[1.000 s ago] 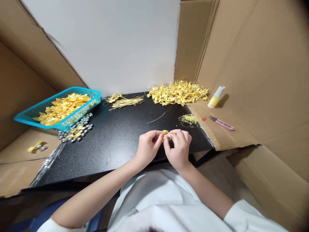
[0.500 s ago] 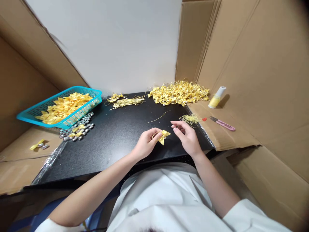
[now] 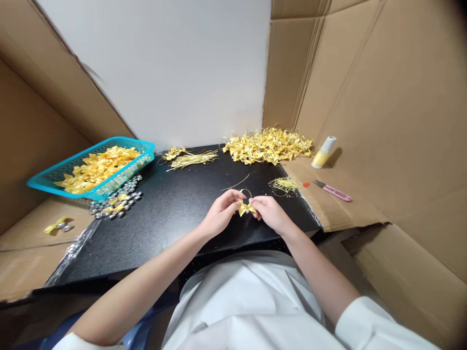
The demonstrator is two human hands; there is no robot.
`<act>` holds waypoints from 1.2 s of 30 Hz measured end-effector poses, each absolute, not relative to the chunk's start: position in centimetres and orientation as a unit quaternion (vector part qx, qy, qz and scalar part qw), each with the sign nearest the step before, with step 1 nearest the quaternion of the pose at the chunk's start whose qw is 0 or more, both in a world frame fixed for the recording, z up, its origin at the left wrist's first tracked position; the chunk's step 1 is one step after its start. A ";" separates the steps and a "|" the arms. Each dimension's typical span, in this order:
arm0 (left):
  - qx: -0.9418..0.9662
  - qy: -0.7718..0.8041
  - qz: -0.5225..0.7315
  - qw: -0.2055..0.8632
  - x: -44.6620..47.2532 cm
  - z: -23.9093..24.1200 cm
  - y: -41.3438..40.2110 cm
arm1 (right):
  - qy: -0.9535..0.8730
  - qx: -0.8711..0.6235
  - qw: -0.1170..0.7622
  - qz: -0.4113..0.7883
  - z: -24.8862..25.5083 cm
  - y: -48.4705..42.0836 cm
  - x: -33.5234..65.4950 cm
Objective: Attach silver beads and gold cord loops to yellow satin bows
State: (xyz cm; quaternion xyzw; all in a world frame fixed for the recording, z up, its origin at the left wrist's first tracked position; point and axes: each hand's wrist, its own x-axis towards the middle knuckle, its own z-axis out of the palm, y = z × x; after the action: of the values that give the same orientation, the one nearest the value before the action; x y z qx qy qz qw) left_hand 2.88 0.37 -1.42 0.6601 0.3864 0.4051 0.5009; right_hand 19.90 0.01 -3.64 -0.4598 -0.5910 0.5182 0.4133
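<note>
Between my two hands, just above the near part of the black table (image 3: 171,214), is a yellow ribbon bow (image 3: 247,209) with a small shiny bead at its middle. A thin gold cord loop rises behind it. My left hand (image 3: 223,210) pinches the bow's left side between thumb and fingers. On the other side, the fingertips of my right hand (image 3: 269,212) are closed on the bow's right side. A loose gold cord (image 3: 239,182) lies on the table beyond my hands. To their right is a tangle of pale yellow thread (image 3: 285,185).
A turquoise basket (image 3: 36,183) of yellow bows stands at left, with silver beads (image 3: 126,197) beside it. At the back lie gold cords (image 3: 193,159) and a heap of finished-looking bows (image 3: 268,146). Pink-handled snips (image 3: 333,191) and a thread spool (image 3: 323,152) rest on cardboard at right.
My right hand has moved left from beside the bow and now grips it too. The bow has turned, so its cord loop points away from me.
</note>
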 end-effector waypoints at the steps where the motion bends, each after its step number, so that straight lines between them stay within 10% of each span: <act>1: 0.662 0.379 0.413 0.497 2.6 -1.3 0.5 | -0.588 -0.464 0.412 0.519 -3.6 0.2 19.8; 15: 0.635 0.444 0.329 0.539 0.3 -0.1 4.4 | -0.639 -0.506 0.282 0.507 -0.2 4.5 20.6; 23: 0.563 0.559 0.493 0.356 -4.8 -1.7 8.7 | -0.554 -0.608 0.311 0.476 6.1 15.4 23.7; 36: 0.654 0.651 0.382 0.042 -10.1 -3.0 12.0 | -0.698 -0.525 0.323 0.364 -2.8 11.7 17.1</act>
State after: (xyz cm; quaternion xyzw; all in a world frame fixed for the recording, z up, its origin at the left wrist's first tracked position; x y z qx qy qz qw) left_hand -10.08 11.99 -2.98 0.6544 0.6515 0.3816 0.0416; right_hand 17.07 11.71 -2.81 -0.5253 -0.6980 0.3639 0.3231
